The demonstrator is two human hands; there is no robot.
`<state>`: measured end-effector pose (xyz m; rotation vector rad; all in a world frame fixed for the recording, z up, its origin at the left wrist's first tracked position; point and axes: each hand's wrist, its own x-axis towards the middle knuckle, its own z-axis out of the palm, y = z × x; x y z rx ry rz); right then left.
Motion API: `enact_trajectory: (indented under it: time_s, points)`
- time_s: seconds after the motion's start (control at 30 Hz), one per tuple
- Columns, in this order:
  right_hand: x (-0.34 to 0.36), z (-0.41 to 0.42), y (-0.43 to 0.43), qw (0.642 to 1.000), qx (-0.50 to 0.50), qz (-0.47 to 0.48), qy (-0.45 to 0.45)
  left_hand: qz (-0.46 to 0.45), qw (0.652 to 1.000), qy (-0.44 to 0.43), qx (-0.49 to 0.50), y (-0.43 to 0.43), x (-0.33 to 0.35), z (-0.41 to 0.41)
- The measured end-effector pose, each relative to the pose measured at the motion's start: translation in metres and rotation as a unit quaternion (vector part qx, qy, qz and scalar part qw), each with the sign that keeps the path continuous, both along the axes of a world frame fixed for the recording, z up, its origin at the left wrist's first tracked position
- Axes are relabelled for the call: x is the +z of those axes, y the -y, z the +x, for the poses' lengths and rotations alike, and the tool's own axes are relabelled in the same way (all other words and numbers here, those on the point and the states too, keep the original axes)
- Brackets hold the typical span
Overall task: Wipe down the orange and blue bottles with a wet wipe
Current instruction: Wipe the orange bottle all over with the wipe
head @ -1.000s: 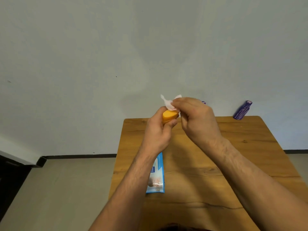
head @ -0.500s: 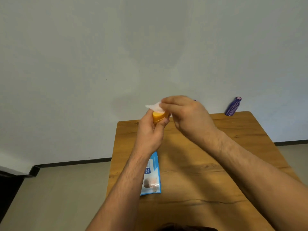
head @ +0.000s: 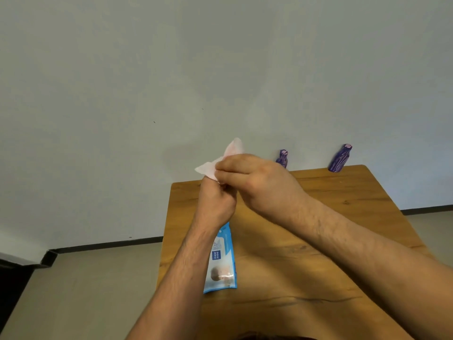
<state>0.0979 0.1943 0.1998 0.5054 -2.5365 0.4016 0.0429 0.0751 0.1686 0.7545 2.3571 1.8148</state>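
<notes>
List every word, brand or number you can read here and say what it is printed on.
"mee mee": on the dark blue square on the wet wipe pack.
Fine print beside that square, on the same pack: too small to read.
Blue bottle and second blue bottle: pattern only, no readable text.

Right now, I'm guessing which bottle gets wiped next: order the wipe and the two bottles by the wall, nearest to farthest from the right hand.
1. Wipe, pinched in the right hand itself.
2. Left bottle, just behind the hand, at the far edge of the table.
3. Right bottle, at the table's far right corner.
</notes>
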Motion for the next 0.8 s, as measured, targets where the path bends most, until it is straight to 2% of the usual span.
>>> enact_trajectory:
  time_s: [0.13,0.3,0.53,0.67,0.8]
  points:
    - [0.008,-0.009,-0.025,0.992,-0.121,-0.031,0.001,0.014,1.0,0.002,-0.007,0.002,0.007,0.0]
    - [0.008,-0.002,-0.002,0.996,-0.082,0.006,0.026,-0.003,1.0,0.017,-0.006,0.003,0.006,0.002]
    - [0.006,-0.002,-0.004,0.994,-0.094,-0.058,-0.008,-0.004,1.0,0.019,-0.004,0.001,0.008,0.003]
    - [0.006,0.001,0.007,0.998,-0.011,-0.05,-0.022,0.001,1.0,-0.009,0.003,0.0,0.012,0.002]
    - [0.015,-0.009,-0.014,0.995,-0.073,-0.055,-0.031,0.01,1.0,0.024,-0.003,-0.001,0.009,0.002]
